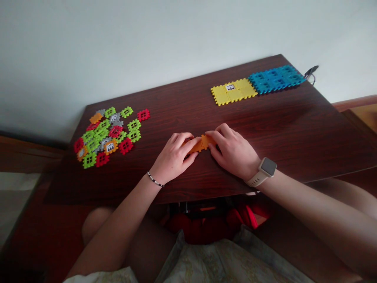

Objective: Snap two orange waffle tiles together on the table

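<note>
Both my hands rest on the dark wooden table [265, 125] near its front edge, pinching orange toothed tiles [202, 144] between them. My left hand [173, 156], with a thin bracelet at the wrist, grips the left end of the orange tiles. Fingers of my right hand [232, 151], which wears a pale watch, close on the right end. The tiles lie flat on the table and are partly hidden by my fingers.
A loose pile of green, red, grey and orange tiles [107, 135] lies at the table's left. At the back right sits a joined yellow panel [234, 91] next to a joined blue panel [277, 78]. A white wall stands behind.
</note>
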The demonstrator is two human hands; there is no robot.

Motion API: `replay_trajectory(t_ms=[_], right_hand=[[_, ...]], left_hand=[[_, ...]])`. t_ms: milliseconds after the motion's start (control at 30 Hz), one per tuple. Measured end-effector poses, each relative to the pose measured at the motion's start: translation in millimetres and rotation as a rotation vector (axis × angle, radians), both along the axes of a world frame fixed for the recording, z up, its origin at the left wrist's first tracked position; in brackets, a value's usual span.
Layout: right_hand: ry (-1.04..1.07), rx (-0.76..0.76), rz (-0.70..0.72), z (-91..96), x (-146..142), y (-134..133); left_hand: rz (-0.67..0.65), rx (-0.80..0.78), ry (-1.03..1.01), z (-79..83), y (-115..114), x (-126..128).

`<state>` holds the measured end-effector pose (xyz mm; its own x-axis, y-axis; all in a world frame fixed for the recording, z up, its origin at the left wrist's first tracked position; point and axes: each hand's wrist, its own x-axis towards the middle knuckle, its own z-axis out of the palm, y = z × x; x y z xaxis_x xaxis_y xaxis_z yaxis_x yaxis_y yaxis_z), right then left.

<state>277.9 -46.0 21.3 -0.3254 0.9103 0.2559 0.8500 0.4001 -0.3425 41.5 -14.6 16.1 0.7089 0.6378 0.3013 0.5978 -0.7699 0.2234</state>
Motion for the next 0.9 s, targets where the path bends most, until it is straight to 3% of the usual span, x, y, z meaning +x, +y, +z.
replay_trajectory(t_ms=[900], right_hand=[[0.029, 0.004, -0.002, 0.1, -0.1, -0.9]], left_hand=[[0.000, -0.015, -0.002, 0.9, -0.6, -0.2]])
